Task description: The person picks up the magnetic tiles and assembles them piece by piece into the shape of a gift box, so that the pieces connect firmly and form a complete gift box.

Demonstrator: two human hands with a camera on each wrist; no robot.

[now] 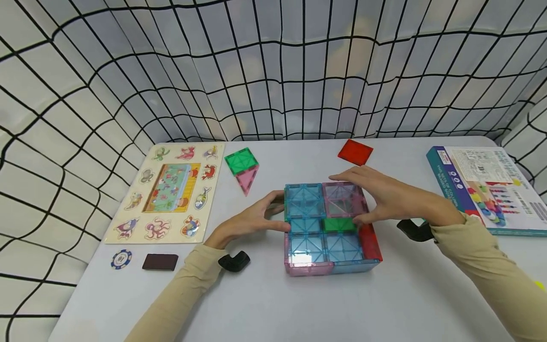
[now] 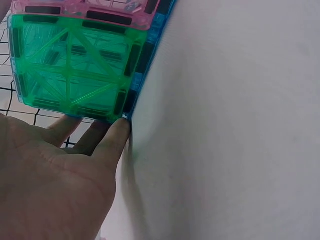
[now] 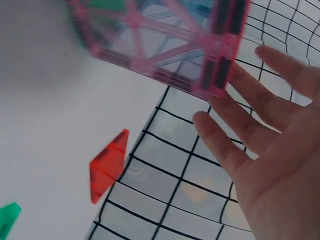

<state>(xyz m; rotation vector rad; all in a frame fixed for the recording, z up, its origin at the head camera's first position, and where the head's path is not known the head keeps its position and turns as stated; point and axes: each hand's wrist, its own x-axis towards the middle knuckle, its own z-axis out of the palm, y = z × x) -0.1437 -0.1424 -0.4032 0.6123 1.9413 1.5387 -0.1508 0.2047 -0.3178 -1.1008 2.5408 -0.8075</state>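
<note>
A box built of see-through magnetic tiles (image 1: 306, 244) stands on the white table between both hands. Its top is mostly light blue, with a pink tile (image 1: 343, 199) at the far right and a short green piece (image 1: 339, 224) mid-way; the right wall is partly red. My left hand (image 1: 249, 219) is at the left wall, thumb by the top edge. In the left wrist view its fingertips touch the lower edge of a green wall tile (image 2: 70, 67). Across from it, my right hand (image 1: 395, 197) spreads nearly straight fingers around the far right corner, its thumb at the right edge.
Behind the box lie a red square tile (image 1: 355, 152) and a green square (image 1: 241, 161) touching a pink triangle (image 1: 248, 179). A sea-animal puzzle board (image 1: 171, 228), a poker chip (image 1: 121, 259) and a dark brown block (image 1: 160, 262) lie left. A boxed set (image 1: 491, 190) lies right; black netting (image 1: 273, 83) surrounds the table.
</note>
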